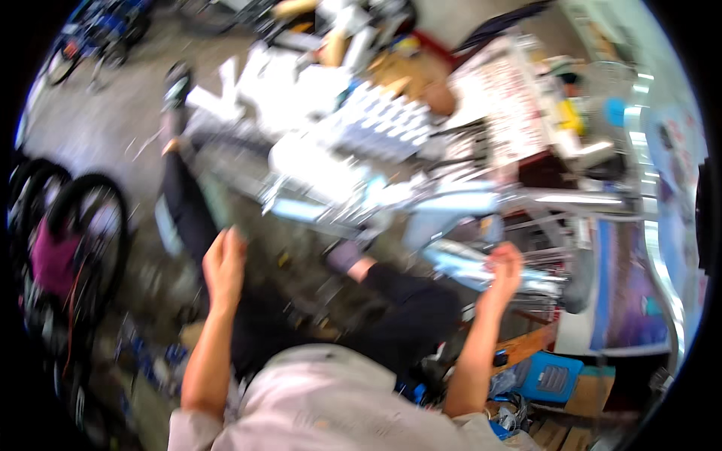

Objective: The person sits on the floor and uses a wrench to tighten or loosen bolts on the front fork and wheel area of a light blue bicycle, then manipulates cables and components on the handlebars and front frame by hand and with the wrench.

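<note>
My left hand (225, 264) is raised over my left thigh, its fingers drawn together into a loose fist; anything inside it is hidden. On the other side, my right hand (502, 274) has its fingers curled inward beside a light blue bicycle frame (459, 263). Blur hides whether that hand touches the frame or holds something small. A second pale blue tube (297, 210) lies farther off, among shiny metal parts and white wrapping (312, 169).
Bicycle wheels (94, 225) with a purple cloth (56, 259) stand at the left. A white ridged tray (387, 120) lies in the clutter ahead. To the right are a curved metal rail (653, 225) and a blue plastic box (550, 377). My outstretched leg (188, 199) crosses the floor.
</note>
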The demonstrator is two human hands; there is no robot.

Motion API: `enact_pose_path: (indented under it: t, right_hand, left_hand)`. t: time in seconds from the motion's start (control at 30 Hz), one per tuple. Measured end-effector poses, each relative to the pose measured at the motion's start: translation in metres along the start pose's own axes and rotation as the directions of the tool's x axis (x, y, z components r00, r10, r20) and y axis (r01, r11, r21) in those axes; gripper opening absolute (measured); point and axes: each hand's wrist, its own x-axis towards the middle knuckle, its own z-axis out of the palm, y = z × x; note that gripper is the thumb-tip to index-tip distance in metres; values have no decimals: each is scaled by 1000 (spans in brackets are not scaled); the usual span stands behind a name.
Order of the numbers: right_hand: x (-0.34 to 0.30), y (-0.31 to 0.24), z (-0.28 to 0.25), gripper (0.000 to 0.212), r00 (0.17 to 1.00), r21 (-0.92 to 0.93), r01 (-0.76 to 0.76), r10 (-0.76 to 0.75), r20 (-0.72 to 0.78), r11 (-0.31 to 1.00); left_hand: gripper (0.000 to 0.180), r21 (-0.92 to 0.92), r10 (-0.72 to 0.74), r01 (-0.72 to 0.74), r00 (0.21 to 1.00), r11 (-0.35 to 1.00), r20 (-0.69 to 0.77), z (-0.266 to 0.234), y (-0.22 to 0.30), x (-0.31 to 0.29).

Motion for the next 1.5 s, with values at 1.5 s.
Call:
enact_pose_path:
  t: [1.5]
  right_hand:
    - [-291,374,216,28,309,-721,30,680,665,692]
  left_hand:
    - [30,58,-494,499,823,865,279,-11,-129,100]
